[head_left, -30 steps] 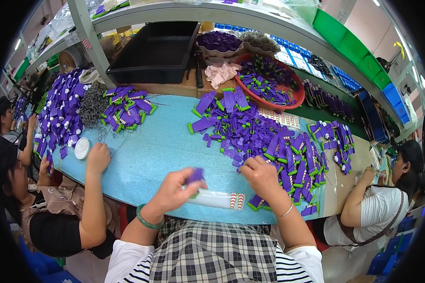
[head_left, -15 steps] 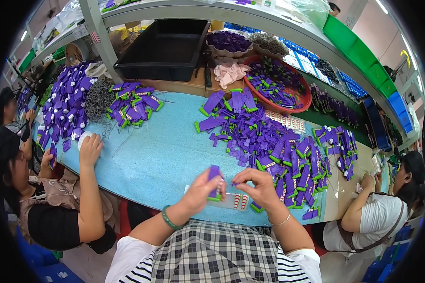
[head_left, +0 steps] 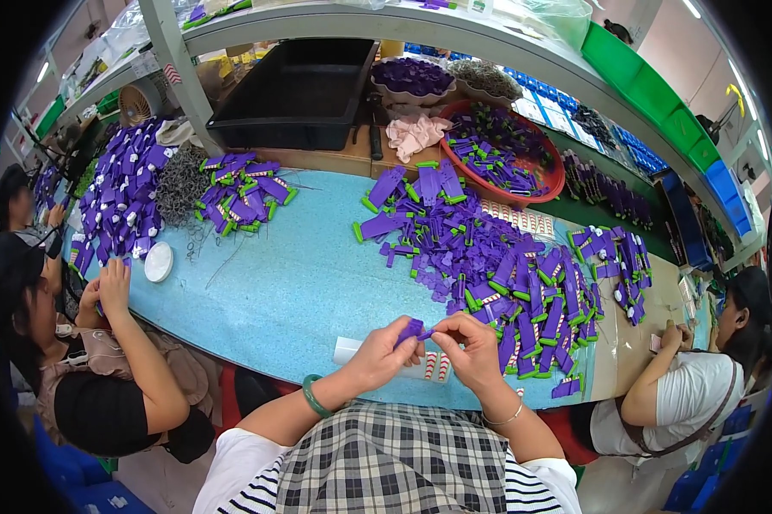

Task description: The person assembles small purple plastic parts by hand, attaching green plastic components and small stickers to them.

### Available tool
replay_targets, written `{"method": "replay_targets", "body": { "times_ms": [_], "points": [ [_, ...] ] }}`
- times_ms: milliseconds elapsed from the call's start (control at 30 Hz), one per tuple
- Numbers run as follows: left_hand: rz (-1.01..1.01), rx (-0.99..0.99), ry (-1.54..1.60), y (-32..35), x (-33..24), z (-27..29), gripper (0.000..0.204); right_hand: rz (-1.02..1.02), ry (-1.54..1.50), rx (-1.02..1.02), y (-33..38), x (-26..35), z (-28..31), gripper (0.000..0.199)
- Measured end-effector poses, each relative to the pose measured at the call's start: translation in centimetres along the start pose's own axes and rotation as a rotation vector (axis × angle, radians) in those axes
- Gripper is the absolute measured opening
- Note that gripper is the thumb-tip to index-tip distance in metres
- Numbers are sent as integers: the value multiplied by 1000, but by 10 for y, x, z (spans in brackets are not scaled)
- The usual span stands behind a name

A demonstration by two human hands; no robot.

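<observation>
My left hand (head_left: 383, 353) is closed around a purple plastic part (head_left: 412, 329), tilted in the grip. My right hand (head_left: 473, 349) pinches a small purple piece (head_left: 427, 334) against that part. Fingers cover where the two meet. Beneath my hands lies a clear sheet with red-and-white striped stickers (head_left: 437, 367). Just beyond my right hand spreads a big heap of purple and green plastic parts (head_left: 532, 300), several bearing striped stickers. Smaller loose purple pieces (head_left: 446, 244) form the middle of the heap.
A black tray (head_left: 292, 94) and a red basket (head_left: 550, 184) of purple parts stand at the back. A smaller pile (head_left: 242, 193) and tangled grey wire (head_left: 180, 184) lie at far left. A white round dish (head_left: 158, 261) sits near the left co-worker (head_left: 120, 360); another works at right (head_left: 677, 385).
My hands have come together, and the purple part has tipped from upright, meeting the small piece. The left co-worker's hand has left the white dish and joined the other hand.
</observation>
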State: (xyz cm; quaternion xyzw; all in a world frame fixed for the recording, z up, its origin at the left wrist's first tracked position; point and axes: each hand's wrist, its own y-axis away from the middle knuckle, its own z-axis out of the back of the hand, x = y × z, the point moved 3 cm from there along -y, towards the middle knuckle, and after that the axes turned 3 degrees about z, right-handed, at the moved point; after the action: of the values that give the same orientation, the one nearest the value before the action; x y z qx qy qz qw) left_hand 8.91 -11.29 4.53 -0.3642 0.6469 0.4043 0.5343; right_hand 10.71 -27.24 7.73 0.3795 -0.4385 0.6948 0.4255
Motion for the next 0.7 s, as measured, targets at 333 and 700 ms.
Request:
{"method": "replay_targets", "body": {
  "times_ms": [333,700],
  "points": [
    [-209,-58,-620,4,-10,-3,15,123,244,6,-6,33,-5,12],
    [-10,38,-211,-5,-9,-12,25,-66,60,126,-6,8,-3,13]
  ]
}}
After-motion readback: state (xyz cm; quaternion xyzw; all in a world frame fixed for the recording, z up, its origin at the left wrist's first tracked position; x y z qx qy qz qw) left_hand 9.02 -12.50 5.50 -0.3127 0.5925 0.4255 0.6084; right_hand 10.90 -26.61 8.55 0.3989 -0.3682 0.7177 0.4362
